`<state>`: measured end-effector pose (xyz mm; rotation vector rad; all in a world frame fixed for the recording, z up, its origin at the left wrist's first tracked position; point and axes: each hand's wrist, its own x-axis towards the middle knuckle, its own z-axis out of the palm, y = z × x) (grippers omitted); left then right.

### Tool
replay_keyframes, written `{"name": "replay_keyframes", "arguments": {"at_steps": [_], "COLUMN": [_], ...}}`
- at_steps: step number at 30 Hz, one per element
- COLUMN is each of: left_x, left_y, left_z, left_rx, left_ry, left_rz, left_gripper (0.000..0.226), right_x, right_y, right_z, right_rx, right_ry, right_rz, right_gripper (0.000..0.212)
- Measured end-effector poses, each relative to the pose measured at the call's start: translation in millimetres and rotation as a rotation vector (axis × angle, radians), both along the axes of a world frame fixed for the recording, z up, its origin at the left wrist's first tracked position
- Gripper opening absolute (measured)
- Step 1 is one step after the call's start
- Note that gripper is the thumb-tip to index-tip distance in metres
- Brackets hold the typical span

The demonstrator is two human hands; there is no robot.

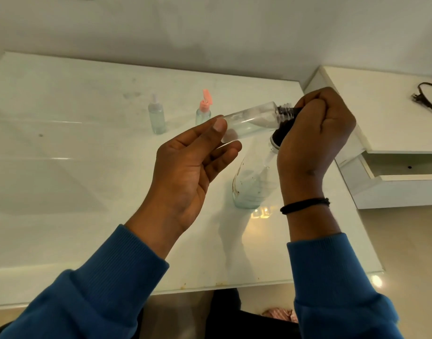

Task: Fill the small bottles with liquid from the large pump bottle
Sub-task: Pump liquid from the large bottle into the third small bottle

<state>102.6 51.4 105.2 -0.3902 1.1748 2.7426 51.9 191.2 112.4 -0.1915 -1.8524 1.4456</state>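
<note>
Above the white table (112, 228), a small clear bottle (249, 123) lies nearly on its side between the two hands, its threaded open neck turned toward the pump of the large pump bottle (254, 184), which stands on the table just below. The tilt looks deliberate: it brings the mouth up to the black nozzle, so liquid can go straight in. The left hand (193, 162) has the bottle's base pinched between thumb and fingertips, with the fingers only lightly bent. That looks like a steadying hold at the far end, leaving the neck free. The right hand (315, 133) is curled over the black pump head (282, 135), fingers closed round it, probably to press it down. How the nozzle meets the neck is hard to make out, since that hand covers most of the pump and the tip is lost against its knuckles. Some liquid seems to pool inside the tilted bottle, though glare makes the level uncertain. Further back stand a small spray bottle (156, 117) and a small bottle with a pink flip cap (204, 111), cap open, the two well apart; both look partly filled. At the far right a black cable (427, 96) lies on a white shelf (381, 113), cut off by the frame edge.
</note>
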Motion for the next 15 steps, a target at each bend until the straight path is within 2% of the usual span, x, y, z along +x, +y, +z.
{"name": "replay_keyframes", "arguments": {"at_steps": [6,11,15], "left_x": [0.9,0.6,0.6], "left_y": [0.9,0.3,1.2], "left_z": [1.4,0.2,0.9], "left_rx": [-0.002,-0.005,-0.007], "left_ry": [0.01,0.0,0.007], "left_rz": [-0.011,-0.003,-0.014], "left_gripper": [0.039,0.036,0.036], "right_x": [0.7,0.8,1.7], "right_y": [5.5,-0.2,4.4], "right_z": [6.4,0.9,6.5], "right_rx": [0.053,-0.016,0.057], "right_ry": [-0.029,-0.035,-0.031], "right_rz": [-0.013,0.019,-0.005], "right_gripper": [0.024,0.027,0.026]}}
